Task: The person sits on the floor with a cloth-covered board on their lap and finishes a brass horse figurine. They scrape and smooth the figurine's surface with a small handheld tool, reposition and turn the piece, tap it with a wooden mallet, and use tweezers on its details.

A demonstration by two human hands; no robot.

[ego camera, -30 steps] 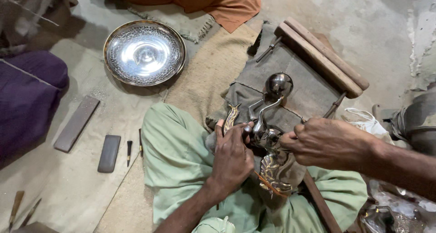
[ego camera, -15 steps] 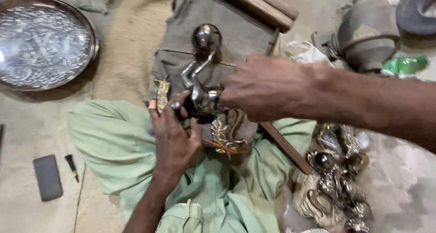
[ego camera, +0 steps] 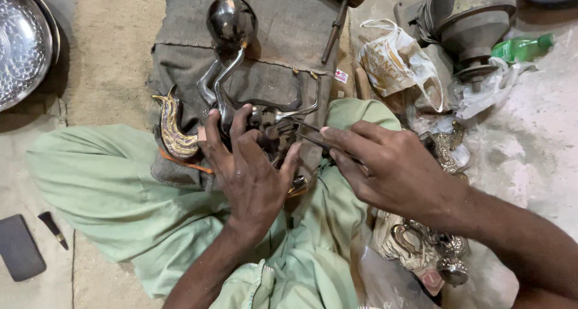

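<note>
Metal ornament point(ego camera: 241, 113) sits on my lap over the burlap cloth point(ego camera: 271, 50); left hand point(ego camera: 253, 170) clamps it, right hand point(ego camera: 391, 170) pinches a thin tool point(ego camera: 304, 134). I judge fine detailing underway, needing steady pressure.

Under our left grip point(ego camera: 250, 164) we see a dark polished metal ornament point(ego camera: 232, 74), ball-topped with curved arms, lying on cloth; a thin metal tool point(ego camera: 307, 137) in our right grip point(ego camera: 391, 167) meets it.
</note>
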